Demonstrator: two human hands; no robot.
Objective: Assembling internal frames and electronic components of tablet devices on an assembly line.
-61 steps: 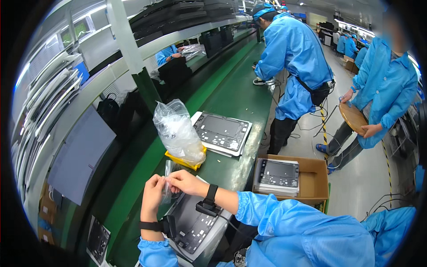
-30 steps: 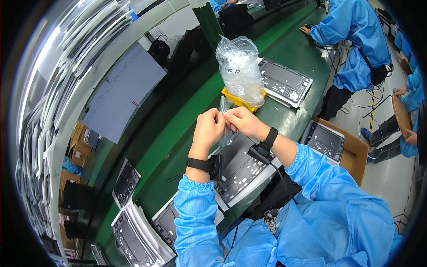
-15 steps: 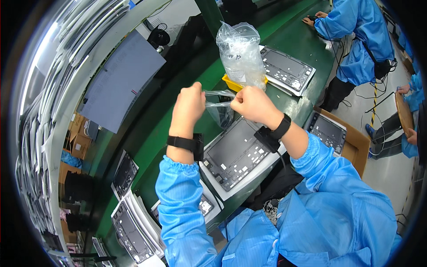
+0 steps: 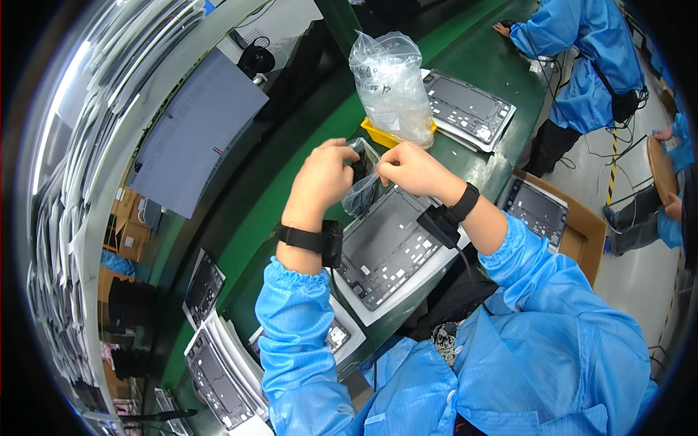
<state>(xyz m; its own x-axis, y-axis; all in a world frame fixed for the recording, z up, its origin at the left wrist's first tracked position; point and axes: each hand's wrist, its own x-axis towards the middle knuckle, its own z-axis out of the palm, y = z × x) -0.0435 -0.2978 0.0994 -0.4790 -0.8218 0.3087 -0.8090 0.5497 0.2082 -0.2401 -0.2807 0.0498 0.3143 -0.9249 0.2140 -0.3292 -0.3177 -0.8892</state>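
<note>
A small clear plastic bag (image 4: 359, 200) with dark contents inside hangs between my hands, its mouth spread wide. My right hand (image 4: 418, 171) pinches the right edge of the bag's rim between thumb and fingers. At the left side of the mouth is my left hand (image 4: 320, 178), its fingers bent over the opening and apart, the tips partly hidden. Just below the bag lies a dark flat panel (image 4: 385, 243) with many small white pieces on it, resting on a white sheet. Each of my wrists wears a black strap with a small box.
Behind the bag, a large clear bag (image 4: 389, 91) stands in a yellow tray (image 4: 378, 136). Another panel (image 4: 469, 105) lies at the back right. A cardboard box (image 4: 589, 240) holds one more panel. Stacked panels (image 4: 218, 378) are at lower left. A co-worker (image 4: 582, 65) stands far right.
My left hand has let the stretched rim go and moved right, its fingers now over the bag's mouth. The mouth has opened wider. My right hand still pinches the rim.
</note>
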